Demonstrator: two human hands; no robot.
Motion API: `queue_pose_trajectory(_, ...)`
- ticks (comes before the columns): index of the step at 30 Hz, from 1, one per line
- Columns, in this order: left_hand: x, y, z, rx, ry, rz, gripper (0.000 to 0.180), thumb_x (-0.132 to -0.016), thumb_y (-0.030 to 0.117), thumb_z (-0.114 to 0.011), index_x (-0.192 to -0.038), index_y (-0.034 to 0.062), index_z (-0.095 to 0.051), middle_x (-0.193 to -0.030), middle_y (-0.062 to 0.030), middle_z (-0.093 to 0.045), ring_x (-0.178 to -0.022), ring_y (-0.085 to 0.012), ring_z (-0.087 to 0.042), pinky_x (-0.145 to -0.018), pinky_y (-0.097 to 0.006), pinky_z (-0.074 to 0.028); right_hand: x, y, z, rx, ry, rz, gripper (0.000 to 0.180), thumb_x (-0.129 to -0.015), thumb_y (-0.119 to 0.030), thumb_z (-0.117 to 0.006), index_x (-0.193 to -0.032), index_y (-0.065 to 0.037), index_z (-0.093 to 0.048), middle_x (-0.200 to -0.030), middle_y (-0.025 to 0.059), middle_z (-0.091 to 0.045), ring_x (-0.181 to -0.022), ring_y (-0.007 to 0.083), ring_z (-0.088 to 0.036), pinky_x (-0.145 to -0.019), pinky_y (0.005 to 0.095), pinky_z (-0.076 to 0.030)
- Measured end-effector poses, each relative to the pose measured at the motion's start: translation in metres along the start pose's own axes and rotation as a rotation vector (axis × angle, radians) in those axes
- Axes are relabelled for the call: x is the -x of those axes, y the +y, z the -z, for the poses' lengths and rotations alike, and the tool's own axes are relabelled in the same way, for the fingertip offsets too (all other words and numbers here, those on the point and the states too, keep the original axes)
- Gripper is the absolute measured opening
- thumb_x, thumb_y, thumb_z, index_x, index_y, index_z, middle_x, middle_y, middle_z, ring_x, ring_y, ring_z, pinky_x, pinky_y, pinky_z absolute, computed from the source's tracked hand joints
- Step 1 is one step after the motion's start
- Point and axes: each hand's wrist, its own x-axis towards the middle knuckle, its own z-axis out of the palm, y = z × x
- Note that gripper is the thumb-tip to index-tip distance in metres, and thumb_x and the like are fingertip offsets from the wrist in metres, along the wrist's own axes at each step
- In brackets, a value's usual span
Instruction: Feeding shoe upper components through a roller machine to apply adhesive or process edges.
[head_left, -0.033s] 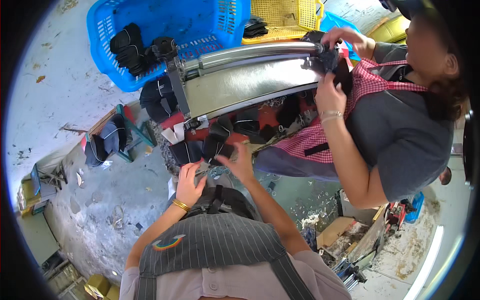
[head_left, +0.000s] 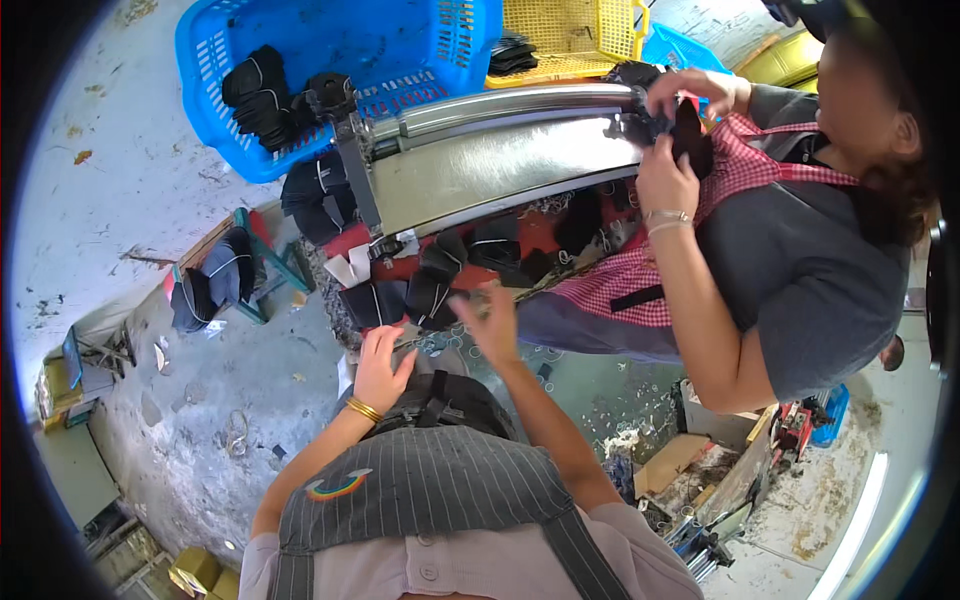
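Note:
My left hand [head_left: 380,370], with a gold bangle at its wrist, is at the near edge of a red work surface [head_left: 402,266]. Its fingers are stretched out with the thumb apart, just below a black bundle [head_left: 372,303] bound with a thin pale band. To its right, my right hand [head_left: 490,328] is raised and a little blurred, fingers spread and nothing visible in them. It is beside another banded black bundle [head_left: 430,300]. More dark bundles [head_left: 493,248] lie behind, partly under the machine. A white folded piece [head_left: 348,267] stands at the left.
A metal roller machine [head_left: 500,165] spans the far side. Behind it are a blue basket [head_left: 215,130] with black bundles and a yellow basket [head_left: 570,40]. A co-worker in a checked apron [head_left: 735,160] handles a dark piece [head_left: 690,140] at the right. Black bundles top a stool [head_left: 270,262].
My right hand has moved slightly right, away from the black bundles. My left hand stays in place. The co-worker's hands and dark piece have shifted a little.

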Motion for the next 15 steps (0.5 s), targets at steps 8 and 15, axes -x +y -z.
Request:
queue_pose_trajectory(8, -0.007, 0.021, -0.001, 0.134, -0.075, 0.172, 0.021, -0.082, 0.019, -0.061, -0.073, 0.0021, -0.052, -0.065, -0.0122, -0.052, -0.056, -0.0278, -0.051, -0.051, -0.037, -0.040, -0.056, 0.007, 0.043, 0.277, 0.240, 0.219, 0.046, -0.071, -0.014, -0.068, -0.113, -0.005, -0.050, -0.114, 0.0158, -0.047, -0.098, 0.0351, -0.047, -0.084, 0.0405, -0.040)
queue_pose_trajectory(15, -0.016, 0.045, -0.016, 0.124, -0.307, 0.093, 0.031, -0.081, 0.030, -0.064, -0.072, 0.0019, -0.055, -0.063, -0.0124, -0.051, -0.054, -0.0262, -0.050, -0.051, -0.036, -0.038, -0.069, 0.053, 0.028, 0.403, -0.003, 0.272, 0.057, -0.069, -0.004, -0.067, -0.122, -0.008, -0.047, -0.129, 0.0162, -0.041, -0.107, 0.0408, -0.046, -0.087, 0.0440, -0.043)
